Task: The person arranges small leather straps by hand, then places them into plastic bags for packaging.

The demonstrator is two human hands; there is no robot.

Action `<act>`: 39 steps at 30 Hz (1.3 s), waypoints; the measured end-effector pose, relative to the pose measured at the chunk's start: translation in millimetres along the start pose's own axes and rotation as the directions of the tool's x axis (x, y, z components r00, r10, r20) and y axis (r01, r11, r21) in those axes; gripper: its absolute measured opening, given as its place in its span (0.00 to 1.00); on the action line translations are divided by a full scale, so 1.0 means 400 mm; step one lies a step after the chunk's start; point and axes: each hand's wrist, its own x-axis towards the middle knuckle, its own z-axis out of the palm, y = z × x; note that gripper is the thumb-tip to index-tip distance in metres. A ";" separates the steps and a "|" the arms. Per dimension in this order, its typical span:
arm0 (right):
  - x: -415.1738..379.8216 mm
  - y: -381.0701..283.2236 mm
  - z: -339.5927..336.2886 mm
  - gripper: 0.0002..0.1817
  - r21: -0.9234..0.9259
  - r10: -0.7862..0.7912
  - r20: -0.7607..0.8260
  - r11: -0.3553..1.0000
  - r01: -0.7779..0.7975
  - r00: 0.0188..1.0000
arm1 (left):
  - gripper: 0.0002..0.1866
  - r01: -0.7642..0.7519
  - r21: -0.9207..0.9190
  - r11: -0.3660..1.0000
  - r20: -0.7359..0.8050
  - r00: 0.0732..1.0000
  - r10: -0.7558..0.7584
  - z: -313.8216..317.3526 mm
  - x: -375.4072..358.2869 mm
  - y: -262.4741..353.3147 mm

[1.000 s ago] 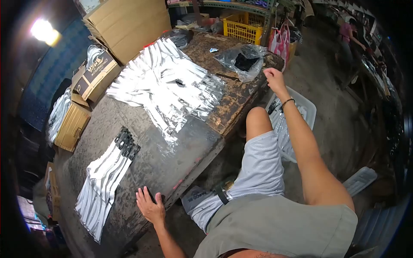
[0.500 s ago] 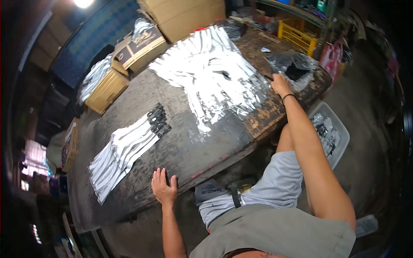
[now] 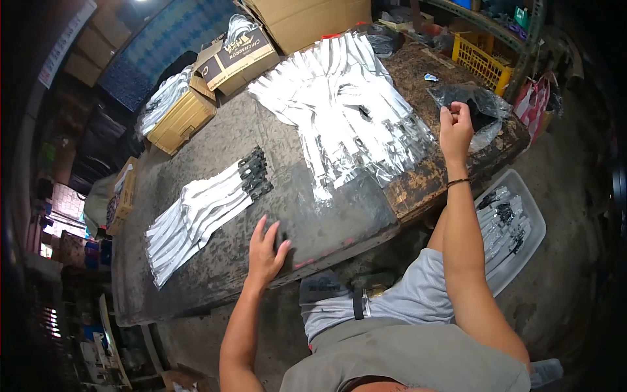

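My left hand (image 3: pixel 266 253) is at the near edge of the dark table (image 3: pixel 300 238), its fingers spread and holding nothing. To its upper left lies a fanned bundle of white strips with black ends (image 3: pixel 206 206). My right hand (image 3: pixel 456 134) is raised at the right part of the table, fingers curled together; what they hold, if anything, is too small to make out. Just behind it is a clear plastic bag with black contents (image 3: pixel 486 117). A large spread pile of white strips in clear wrapping (image 3: pixel 353 104) lies to the left of that hand.
Cardboard boxes holding white strips (image 3: pixel 183 124) (image 3: pixel 238 62) stand along the far left edge. A yellow crate (image 3: pixel 480 62) is at the back right. Below the table's right end sits a translucent tub (image 3: pixel 535 225) of wrapped pieces.
My right hand has moved right, away from the edge of the large pile toward the bag. My left hand has lifted slightly with its fingers more spread. The camera view has shifted.
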 end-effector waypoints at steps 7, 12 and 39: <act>-0.145 -0.019 0.066 0.08 0.385 0.087 0.336 0.896 -0.221 0.938 | 0.21 -0.472 0.094 0.877 0.080 0.881 0.466 0.105 0.422 0.159; -0.093 -0.069 0.078 0.10 0.638 0.088 0.433 0.673 -0.374 0.897 | 0.28 -0.594 0.303 0.745 0.337 0.798 0.499 0.200 0.611 0.212; -0.102 -0.051 0.105 0.11 0.488 0.263 0.426 0.739 -0.465 0.866 | 0.12 -0.178 -0.032 0.984 -0.294 0.942 0.161 0.050 0.684 0.116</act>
